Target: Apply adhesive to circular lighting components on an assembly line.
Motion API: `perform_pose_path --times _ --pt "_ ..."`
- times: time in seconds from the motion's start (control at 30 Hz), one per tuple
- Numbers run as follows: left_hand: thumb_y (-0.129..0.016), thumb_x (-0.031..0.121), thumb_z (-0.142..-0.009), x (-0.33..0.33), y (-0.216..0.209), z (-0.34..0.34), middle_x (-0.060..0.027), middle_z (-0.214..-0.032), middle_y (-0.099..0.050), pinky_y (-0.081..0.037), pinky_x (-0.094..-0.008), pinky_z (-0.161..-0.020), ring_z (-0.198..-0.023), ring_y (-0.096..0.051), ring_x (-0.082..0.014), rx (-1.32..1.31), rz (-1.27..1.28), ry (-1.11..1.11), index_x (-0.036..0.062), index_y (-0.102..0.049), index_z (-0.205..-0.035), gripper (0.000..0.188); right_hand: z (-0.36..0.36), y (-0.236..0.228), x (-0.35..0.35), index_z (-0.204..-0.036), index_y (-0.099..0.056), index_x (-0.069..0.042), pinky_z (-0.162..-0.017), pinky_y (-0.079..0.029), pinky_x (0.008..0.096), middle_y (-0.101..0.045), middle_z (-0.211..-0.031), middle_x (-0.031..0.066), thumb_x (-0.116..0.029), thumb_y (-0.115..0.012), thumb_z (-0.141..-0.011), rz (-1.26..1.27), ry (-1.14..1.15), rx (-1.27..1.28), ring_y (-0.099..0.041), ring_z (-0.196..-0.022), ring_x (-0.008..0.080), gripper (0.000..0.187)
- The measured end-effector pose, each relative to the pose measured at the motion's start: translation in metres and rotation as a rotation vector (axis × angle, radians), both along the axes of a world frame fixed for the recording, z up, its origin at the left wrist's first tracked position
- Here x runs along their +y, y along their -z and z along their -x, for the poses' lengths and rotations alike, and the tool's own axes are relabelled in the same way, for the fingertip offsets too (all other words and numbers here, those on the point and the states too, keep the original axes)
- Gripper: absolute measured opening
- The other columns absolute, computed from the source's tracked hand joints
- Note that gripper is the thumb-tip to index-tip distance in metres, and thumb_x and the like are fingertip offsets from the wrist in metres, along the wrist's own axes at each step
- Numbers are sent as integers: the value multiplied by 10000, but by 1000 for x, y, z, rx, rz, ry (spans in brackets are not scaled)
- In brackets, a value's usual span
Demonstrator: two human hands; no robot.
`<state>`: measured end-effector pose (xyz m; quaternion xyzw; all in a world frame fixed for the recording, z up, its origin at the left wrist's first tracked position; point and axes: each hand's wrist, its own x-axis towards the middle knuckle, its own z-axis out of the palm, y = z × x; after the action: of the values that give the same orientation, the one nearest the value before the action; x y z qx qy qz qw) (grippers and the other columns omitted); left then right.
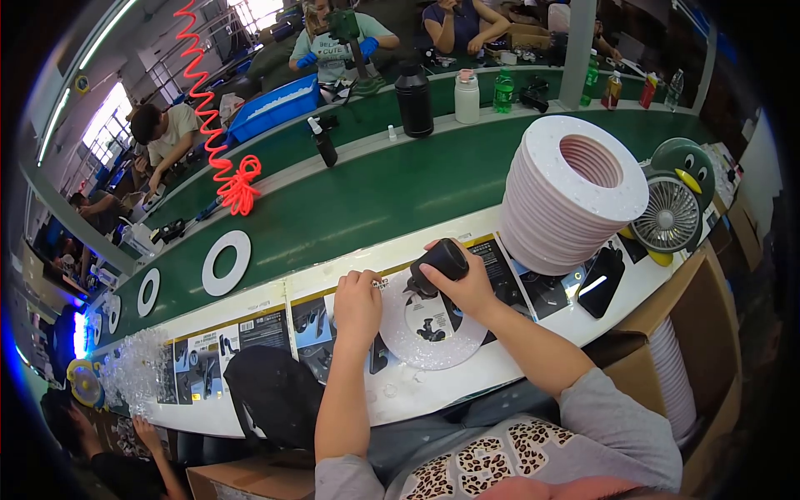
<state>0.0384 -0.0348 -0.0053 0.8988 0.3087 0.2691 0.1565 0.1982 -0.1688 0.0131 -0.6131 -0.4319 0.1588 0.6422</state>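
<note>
A flat white ring (442, 354) lies on the worktable in front of me. My right hand (467, 283) is wrapped round a black bottle (446, 260), tilted so that its narrow end points down-left above the ring. My left hand (358, 304) is closed beside the ring's upper left edge, its fingers curled and pressed together. What those fingers pinch, if anything, is too small and hidden to make out. To the right of my hands stands a tall stack of similar white rings (533, 208).
A green conveyor belt (350, 208) runs beyond the table, carrying several white rings (227, 263). A phone (602, 283) and a penguin-shaped fan (669, 212) sit at right. Cardboard box (704, 333) stands at lower right, black chair back (271, 392) at left. Co-workers sit across.
</note>
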Motion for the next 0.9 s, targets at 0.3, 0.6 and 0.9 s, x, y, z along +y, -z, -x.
perform_pose_path --times 0.3,0.6,0.9 --pt "-548 59 -877 2 4 2 -152 -900 -637 -478 -428 -794 -889 -580 -340 25 -2 -31 33 -635 -956 121 2 -6 -2 -1099 -616 -34 -751 -506 248 -673 -893 48 -156 -744 -842 42 -14 17 -621 -822 91 313" --pt "-730 424 -825 -12 -20 10 -170 -874 -666 -508 -424 -734 -837 -644 -341 336 206 -59 -7 -598 -971 474 -1 1 0 -1078 -612 -40 -729 -522 278 -695 -853 81 -199 -749 -842 -26 5 20 -663 -785 129 315" --pt "-779 500 -745 -19 -6 8 -183 -893 -676 -529 -444 -757 -893 -659 -352 422 75 -8 -36 -567 -998 630 -1 -5 -1 -1107 -618 -19 -770 -506 245 -651 -931 46 -128 -726 -862 21 -46 120 -616 -851 94 289"
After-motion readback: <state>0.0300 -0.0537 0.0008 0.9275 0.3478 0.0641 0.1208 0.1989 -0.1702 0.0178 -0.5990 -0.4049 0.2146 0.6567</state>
